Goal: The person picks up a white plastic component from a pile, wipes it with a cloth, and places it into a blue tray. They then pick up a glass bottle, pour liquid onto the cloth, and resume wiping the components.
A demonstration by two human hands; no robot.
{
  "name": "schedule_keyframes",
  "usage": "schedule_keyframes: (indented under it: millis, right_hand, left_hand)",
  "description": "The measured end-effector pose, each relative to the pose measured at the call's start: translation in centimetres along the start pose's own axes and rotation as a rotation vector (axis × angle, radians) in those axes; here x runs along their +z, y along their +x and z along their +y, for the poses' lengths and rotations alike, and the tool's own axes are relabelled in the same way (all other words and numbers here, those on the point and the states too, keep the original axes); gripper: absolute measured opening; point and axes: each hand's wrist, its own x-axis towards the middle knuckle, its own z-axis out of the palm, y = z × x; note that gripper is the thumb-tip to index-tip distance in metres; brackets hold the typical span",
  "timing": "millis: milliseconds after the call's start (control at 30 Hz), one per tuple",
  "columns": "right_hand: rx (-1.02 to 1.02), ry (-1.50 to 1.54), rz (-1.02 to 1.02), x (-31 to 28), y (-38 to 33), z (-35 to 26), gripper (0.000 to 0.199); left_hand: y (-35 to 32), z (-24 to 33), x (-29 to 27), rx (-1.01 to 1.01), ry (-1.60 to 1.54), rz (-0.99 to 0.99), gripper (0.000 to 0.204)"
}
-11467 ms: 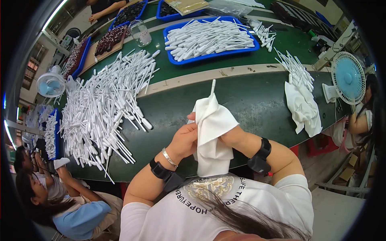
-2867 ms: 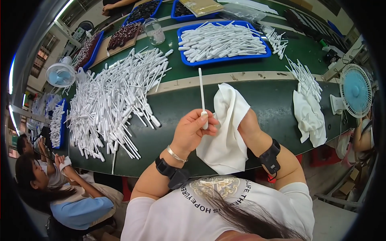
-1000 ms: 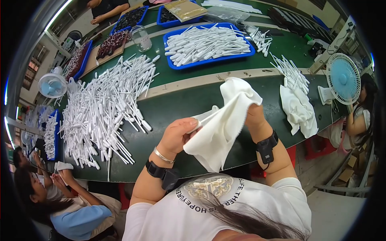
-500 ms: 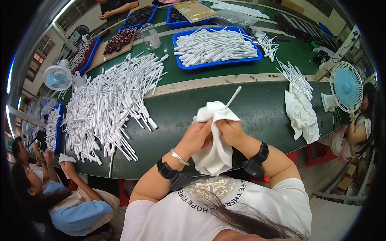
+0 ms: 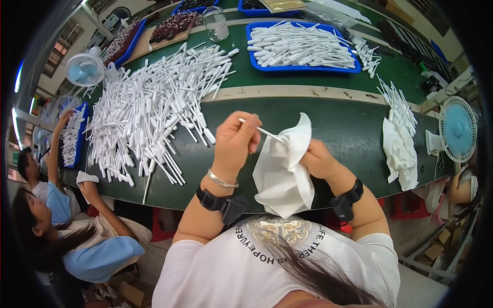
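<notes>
Between the fingers of my left hand [image 5: 238, 137] is the thin end of a white plastic stick [image 5: 263, 131], pinched and slanting down to the right. Its other end disappears into a white cloth [image 5: 283, 179], bunched up in my right hand [image 5: 317, 158]. The cloth's lower part hangs over the table's near edge. To the left of my left hand spreads a big loose pile of similar white sticks [image 5: 149, 110], each with a thicker end. More of them fill a blue tray [image 5: 308, 69] beyond my hands.
At the right, a crumpled white cloth [image 5: 400, 156] lies against a small bunch of sticks [image 5: 396, 105], beside a fan [image 5: 458, 129]. A clear bottle [image 5: 215, 24] stands behind the pile. Co-workers sit at the left; one hand [image 5: 90, 191] there holds a cloth.
My left hand has come off the cloth and moved up and left, now gripping the stick's thin end. The stick has tipped leftward. My whole view has shifted slightly.
</notes>
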Motion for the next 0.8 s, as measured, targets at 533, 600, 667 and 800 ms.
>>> schedule_keyframes:
  millis: [533,600,667,800]
  right_hand:
    - [-0.174,-0.463,-0.025,1.1,0.5,0.3,0.021]
    - [-0.135,-0.429,-0.014,0.6,0.5,0.0,0.021]
    - [-0.061,-0.363,-0.005,0.0,0.5,-0.1,0.021]
    - [-0.060,-0.137,0.137,-0.6,0.4,1.0,0.020]
  left_hand:
    - [-1.2,-2.0,2.3,-0.011,-0.041,0.122,0.016]
    - [-1.3,-1.9,2.7,-0.046,-0.001,0.098,0.016]
    - [-0.9,-1.7,2.0,-0.023,-0.061,0.129,0.015]
    - [-0.3,-1.2,0.6,0.054,-0.198,0.215,0.013]
